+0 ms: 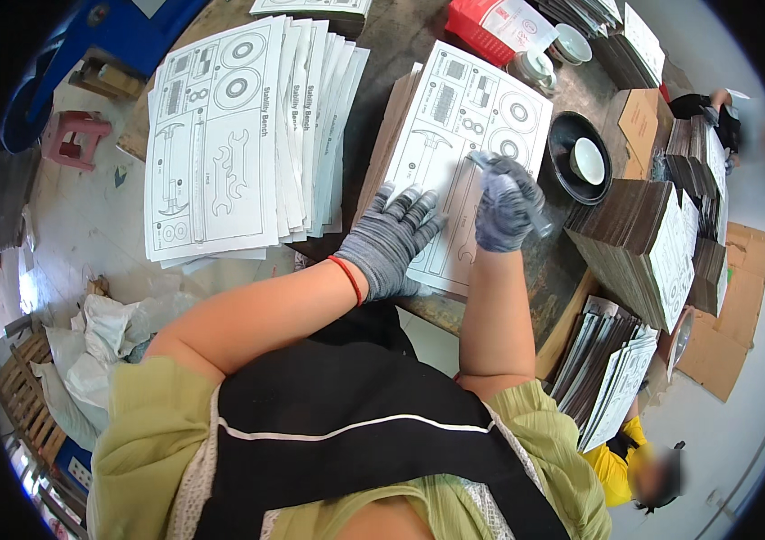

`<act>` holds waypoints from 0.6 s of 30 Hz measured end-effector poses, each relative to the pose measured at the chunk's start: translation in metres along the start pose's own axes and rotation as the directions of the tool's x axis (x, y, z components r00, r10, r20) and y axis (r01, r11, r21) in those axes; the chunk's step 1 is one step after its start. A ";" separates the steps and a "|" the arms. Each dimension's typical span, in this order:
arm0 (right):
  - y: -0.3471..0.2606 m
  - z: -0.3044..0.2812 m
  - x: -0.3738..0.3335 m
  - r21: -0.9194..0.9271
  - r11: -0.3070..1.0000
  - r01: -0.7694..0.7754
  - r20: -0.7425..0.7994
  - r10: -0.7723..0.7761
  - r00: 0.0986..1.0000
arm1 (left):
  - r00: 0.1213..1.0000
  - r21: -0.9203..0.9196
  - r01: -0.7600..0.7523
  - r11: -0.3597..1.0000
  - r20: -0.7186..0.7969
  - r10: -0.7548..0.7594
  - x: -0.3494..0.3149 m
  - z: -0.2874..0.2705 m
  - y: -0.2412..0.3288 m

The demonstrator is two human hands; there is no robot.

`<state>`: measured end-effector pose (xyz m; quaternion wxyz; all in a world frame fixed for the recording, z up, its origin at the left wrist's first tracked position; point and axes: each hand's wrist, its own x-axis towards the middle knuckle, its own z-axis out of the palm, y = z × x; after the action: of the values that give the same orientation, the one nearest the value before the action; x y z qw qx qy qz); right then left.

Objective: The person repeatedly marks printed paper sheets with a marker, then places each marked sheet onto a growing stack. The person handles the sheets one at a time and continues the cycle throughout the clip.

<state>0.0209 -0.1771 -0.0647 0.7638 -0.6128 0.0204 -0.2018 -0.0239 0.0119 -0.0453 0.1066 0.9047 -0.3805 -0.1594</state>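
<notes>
While the left hand [389,241] lies flat, fingers spread, on the printed sheet [468,135] at the frame's centre, the right hand [506,205] has its fingers clamped around a small brush-like tool [540,220], its tip on the sheet's right part. Judging by this, the step goes best if the flat palm pins the sheet to the cardboard beneath, and the tool moves in even strokes without dragging the paper askew.

Largest of the paper goods is the fanned stack of white sheets [238,135] at upper left, each printed with black line drawings of tools and rings. Right of centre stands a slanted stack of brown cardboard panels [643,247] faced with white sheets. Below it, at lower right, a smaller leaning bundle [612,369]. At the top, a red and white bag [495,25]. Smallest, a black dish holding a white bowl [588,160].
</notes>
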 end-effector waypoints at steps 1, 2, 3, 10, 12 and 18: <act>-0.001 0.004 -0.007 -0.116 0.992 0.045 0.002 -0.045 0.999 | 1.000 0.003 0.010 1.000 0.006 -0.010 0.001 -0.002 0.000; 0.001 0.006 -0.013 -0.123 0.991 0.056 0.051 -0.050 0.997 | 1.000 0.002 0.017 1.000 0.013 -0.017 0.001 -0.005 0.000; -0.001 0.006 -0.019 -0.318 0.944 0.083 0.123 -0.046 0.991 | 1.000 0.003 0.022 1.000 0.020 -0.022 0.002 -0.005 0.001; -0.042 0.002 -0.106 -0.489 0.794 0.361 0.444 -0.129 0.887 | 0.994 -0.030 0.055 0.998 -0.088 -0.057 0.005 0.014 0.000; -0.057 -0.002 -0.138 -0.413 0.824 0.389 0.510 -0.144 0.848 | 0.995 0.003 0.069 0.998 -0.067 -0.069 0.004 0.011 0.004; -0.088 -0.004 -0.151 -0.764 0.579 0.286 0.434 0.132 0.891 | 0.997 0.045 0.075 0.996 0.000 -0.075 -0.002 0.000 0.010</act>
<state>-0.1437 -0.1457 -0.0152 0.3714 -0.9221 -0.0923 -0.0579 -0.0317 0.0064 -0.0414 0.0799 0.9204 -0.3498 -0.1556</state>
